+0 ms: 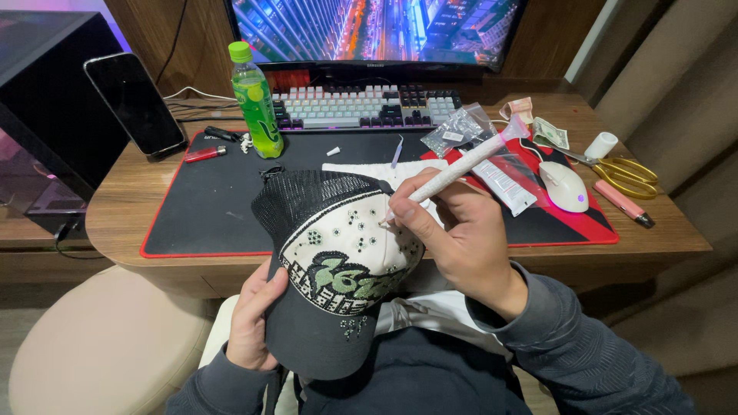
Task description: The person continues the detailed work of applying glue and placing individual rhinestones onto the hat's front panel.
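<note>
My left hand (252,319) grips the dark brim of a black mesh cap (330,253) with a white front panel, a green emblem and several small gems stuck on it. In my right hand (461,238) I hold a long white pen-like applicator (461,165), its tip touching the white panel near the gems. The cap rests over my lap at the desk's front edge.
A black desk mat with red trim (207,204) covers the wooden desk. On it lie a green bottle (256,100), keyboard (365,106), red lighter (205,154), white mouse (563,186), plastic bags (461,127) and a tube (503,184). Gold scissors (626,173), pink pen (624,204), phone (134,104) and beige stool (108,346) stand around.
</note>
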